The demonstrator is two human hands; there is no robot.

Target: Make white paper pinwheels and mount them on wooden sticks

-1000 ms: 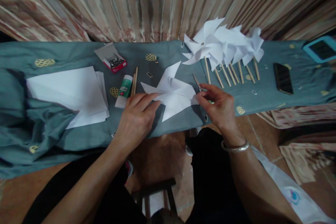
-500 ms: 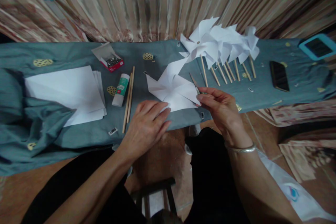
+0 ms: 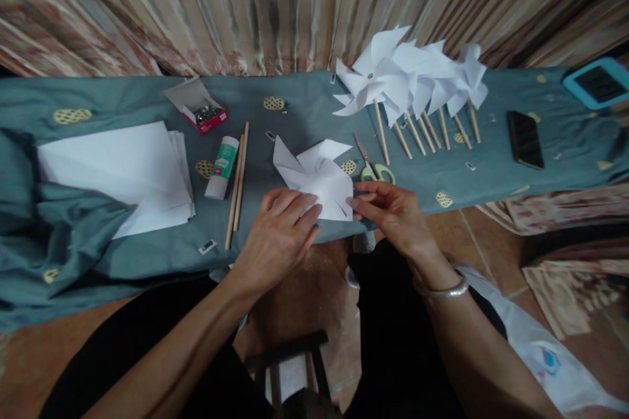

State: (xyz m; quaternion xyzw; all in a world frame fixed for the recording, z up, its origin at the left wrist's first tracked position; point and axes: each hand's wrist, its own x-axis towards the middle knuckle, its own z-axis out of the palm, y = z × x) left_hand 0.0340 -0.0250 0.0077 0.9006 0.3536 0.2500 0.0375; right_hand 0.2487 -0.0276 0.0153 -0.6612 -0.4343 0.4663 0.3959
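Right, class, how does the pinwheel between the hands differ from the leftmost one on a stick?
The nearer pinwheel has no stick showing; the leftmost pinwheel has a wooden stick. The right hand pinches the nearer pinwheel; neither hand touches the leftmost pinwheel. The nearer pinwheel is by the table's front edge, the leftmost pinwheel by its back edge. Both are white with pointed blades.

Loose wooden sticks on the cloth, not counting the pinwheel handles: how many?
2. The left stick lies just right of the glue stick; the right stick lies alongside it. More could be hidden under the paper stack.
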